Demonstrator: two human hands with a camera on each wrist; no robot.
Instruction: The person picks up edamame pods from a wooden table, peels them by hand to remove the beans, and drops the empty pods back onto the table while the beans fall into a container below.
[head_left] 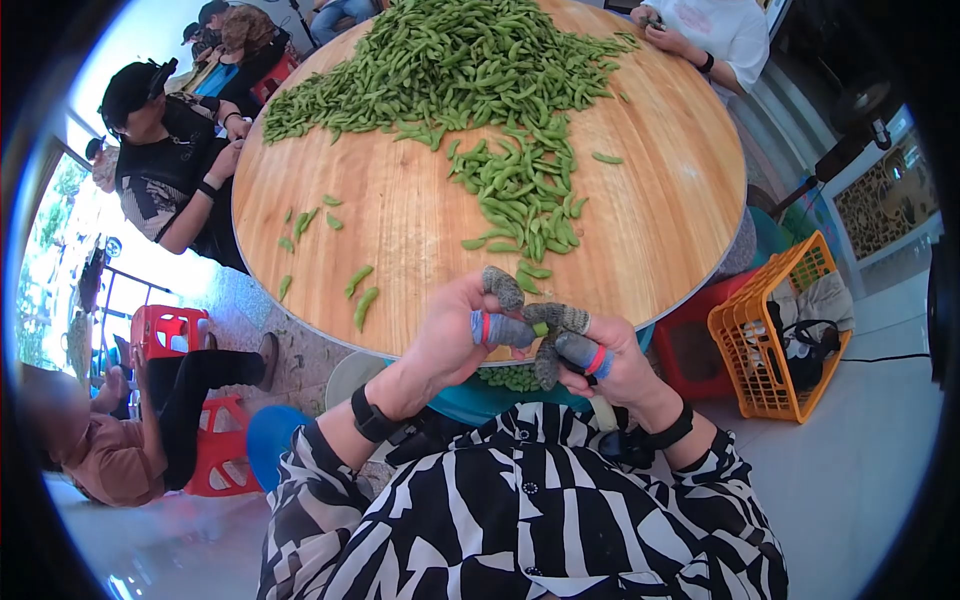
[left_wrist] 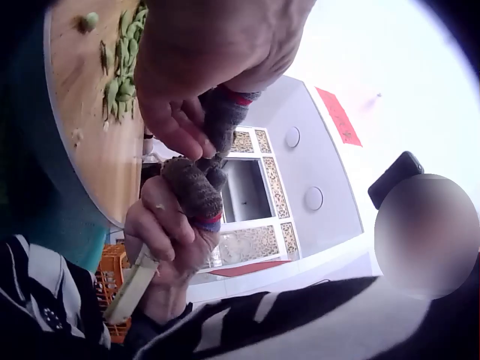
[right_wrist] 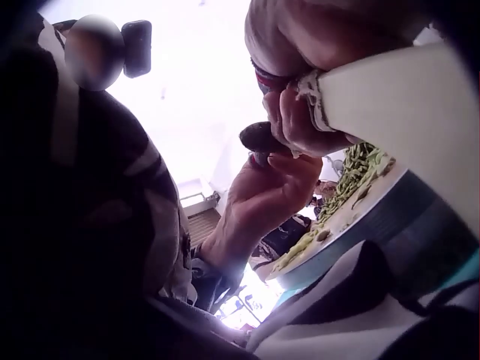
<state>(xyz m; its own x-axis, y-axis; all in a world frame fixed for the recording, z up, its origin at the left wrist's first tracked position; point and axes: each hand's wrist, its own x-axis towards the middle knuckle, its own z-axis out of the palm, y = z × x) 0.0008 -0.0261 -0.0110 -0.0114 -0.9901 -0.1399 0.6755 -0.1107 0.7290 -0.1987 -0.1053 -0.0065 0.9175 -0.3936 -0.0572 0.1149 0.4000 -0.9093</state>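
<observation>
At the near table edge my left hand (head_left: 445, 325) and right hand (head_left: 620, 365) meet, with grey knit covers on the thumbs and some fingertips. Between their fingertips they pinch a green soybean pod (head_left: 540, 328), mostly hidden by the covers. A pale flat strip (left_wrist: 133, 289) sticks out from under the right hand's curled fingers. Below both hands, a teal basin (head_left: 480, 402) holds shelled green beans (head_left: 515, 378). On the round wooden table (head_left: 390, 200) a large heap of soybean pods (head_left: 450, 70) spreads toward me, with several loose pods (head_left: 365, 305) at left.
An orange crate (head_left: 775, 330) holding cloth and a dark bag stands at right. Red stools (head_left: 215, 450) and a blue tub (head_left: 275, 445) are at left. People sit around: one in a black cap (head_left: 175, 160), one in white (head_left: 715, 45), another at lower left (head_left: 110, 435).
</observation>
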